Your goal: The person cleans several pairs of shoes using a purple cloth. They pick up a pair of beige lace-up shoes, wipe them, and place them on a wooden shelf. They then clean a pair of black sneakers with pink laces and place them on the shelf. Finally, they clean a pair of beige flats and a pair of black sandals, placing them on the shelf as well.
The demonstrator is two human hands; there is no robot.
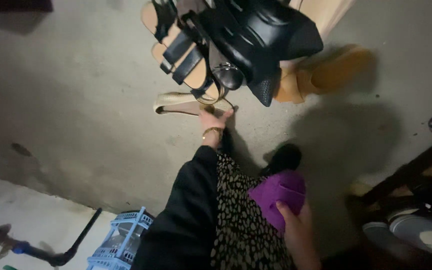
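Observation:
My left hand (213, 120), with a gold bracelet at the wrist and a black sleeve, reaches forward and grips a beige flat shoe (176, 102) at its heel end. That shoe sits at the bottom of a heap of footwear: black strappy sandals with tan soles (181, 52), a black pointed shoe (256, 35) and mustard-yellow shoes (326, 75). Lower right, my right hand (296, 230) is closed on a purple cloth (278, 192), held over a spotted black-and-cream garment (241, 220).
Grey concrete surface (76, 100) lies all around the shoes. A light blue plastic crate (118, 240) and a black pipe (76, 245) sit at lower left. Dark wooden furniture legs (406, 175) and bundled items (416, 230) stand at the right.

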